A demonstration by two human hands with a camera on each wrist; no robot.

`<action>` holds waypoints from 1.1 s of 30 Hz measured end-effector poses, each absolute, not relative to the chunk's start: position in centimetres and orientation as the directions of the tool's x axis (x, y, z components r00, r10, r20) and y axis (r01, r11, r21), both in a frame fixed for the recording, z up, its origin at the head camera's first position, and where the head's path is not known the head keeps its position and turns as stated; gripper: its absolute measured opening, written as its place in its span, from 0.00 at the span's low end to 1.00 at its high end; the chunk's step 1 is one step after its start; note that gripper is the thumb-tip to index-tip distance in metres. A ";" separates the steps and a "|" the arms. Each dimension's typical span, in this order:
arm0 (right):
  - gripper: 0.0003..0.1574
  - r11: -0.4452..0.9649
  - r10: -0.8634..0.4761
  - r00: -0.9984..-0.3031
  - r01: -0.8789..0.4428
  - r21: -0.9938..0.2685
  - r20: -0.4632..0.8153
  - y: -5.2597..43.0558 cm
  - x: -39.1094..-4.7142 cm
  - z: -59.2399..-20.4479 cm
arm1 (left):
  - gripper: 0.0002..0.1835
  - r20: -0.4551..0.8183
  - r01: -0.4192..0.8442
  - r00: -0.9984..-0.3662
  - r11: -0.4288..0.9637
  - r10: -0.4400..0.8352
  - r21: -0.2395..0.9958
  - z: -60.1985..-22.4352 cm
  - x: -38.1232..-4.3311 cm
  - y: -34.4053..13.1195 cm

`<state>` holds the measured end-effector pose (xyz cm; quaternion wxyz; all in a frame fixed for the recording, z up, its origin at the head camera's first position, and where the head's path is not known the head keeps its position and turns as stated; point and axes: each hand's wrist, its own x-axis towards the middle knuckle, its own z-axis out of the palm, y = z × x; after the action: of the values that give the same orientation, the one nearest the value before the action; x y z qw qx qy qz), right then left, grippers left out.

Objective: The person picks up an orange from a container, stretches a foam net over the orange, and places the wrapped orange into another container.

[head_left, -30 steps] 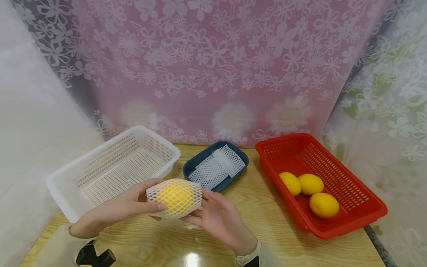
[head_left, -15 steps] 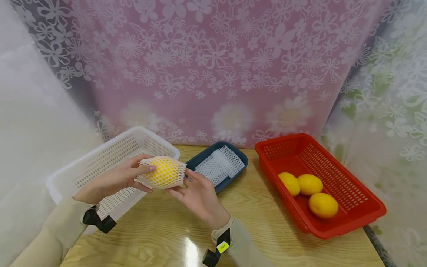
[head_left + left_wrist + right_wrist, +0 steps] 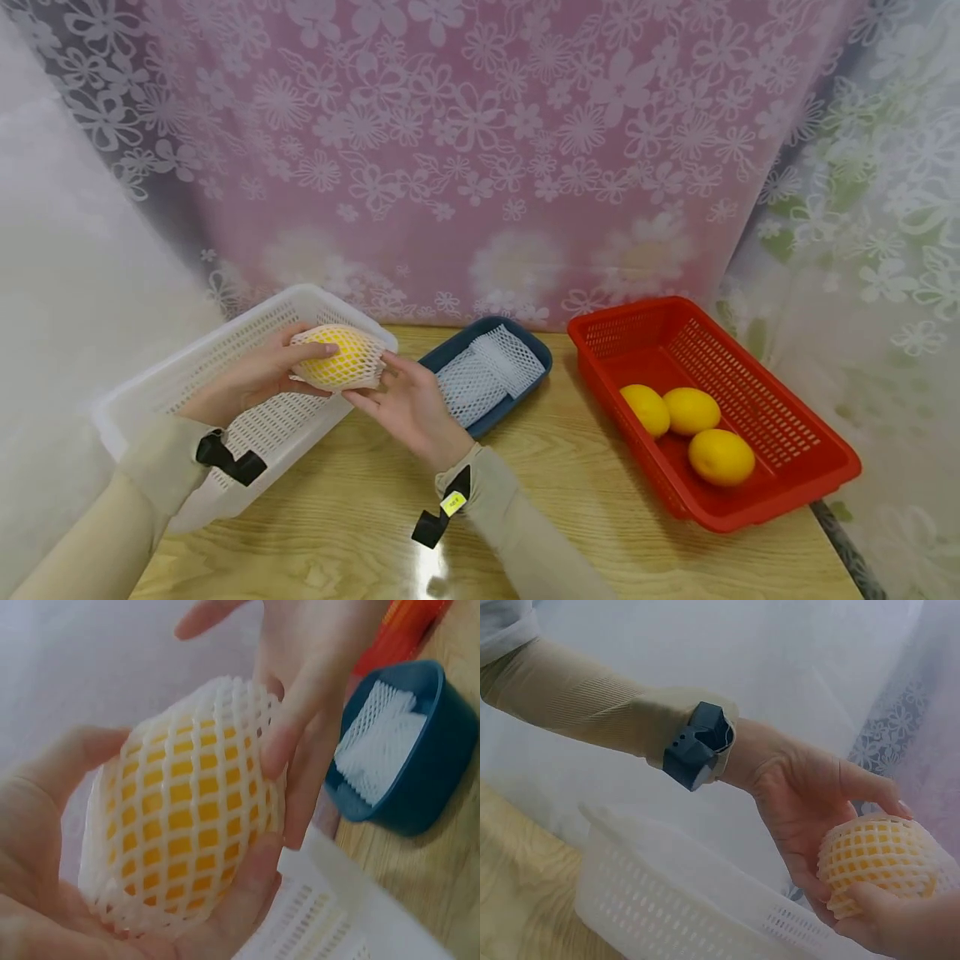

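Note:
A yellow lemon in a white foam net sleeve (image 3: pixel 347 360) is held up over the near right side of the white basket (image 3: pixel 281 425). My left hand (image 3: pixel 258 371) grips its left end, thumb across the top and fingers beneath. At the other end, my right hand (image 3: pixel 412 408) pinches the sleeve's edge between thumb and fingers. The left wrist view shows the net (image 3: pixel 180 810) stretched around the whole lemon, with one right finger (image 3: pixel 206 616) sticking out away from it. From the right wrist, both hands appear around the netted lemon (image 3: pixel 885 859).
A dark blue tray (image 3: pixel 542 367) with white foam net sleeves (image 3: pixel 480 375) stands right of the white basket. Farther right, a red basket (image 3: pixel 780 375) holds three bare lemons (image 3: pixel 722 457). A floral curtain (image 3: pixel 480 167) hangs behind the wooden table (image 3: pixel 570 517).
Both hands have carried the netted lemon left and away from the body, from in front of the blue tray to over the white basket. The bare lemons stay put.

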<state>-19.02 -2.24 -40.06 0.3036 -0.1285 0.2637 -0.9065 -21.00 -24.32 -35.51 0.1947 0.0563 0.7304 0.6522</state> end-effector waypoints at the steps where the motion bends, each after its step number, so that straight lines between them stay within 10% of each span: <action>1: 0.39 -0.674 -0.615 -0.787 0.487 -0.556 0.056 -2.5 -19.2 -40.0 | 0.35 -0.212 -0.170 -0.920 0.152 0.330 0.974 -35.6 -21.3 -24.6; 33: 0.45 -0.586 -0.561 -0.815 0.515 -0.626 -0.146 -5.7 -21.6 -40.8 | 0.21 -0.308 -0.270 -0.839 0.148 0.448 0.951 -44.7 -29.3 -32.2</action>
<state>-21.55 -5.69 -40.84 0.3022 -0.0334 0.3401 -0.8899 -29.33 -32.22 -44.75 0.2763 0.0629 0.7053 0.6498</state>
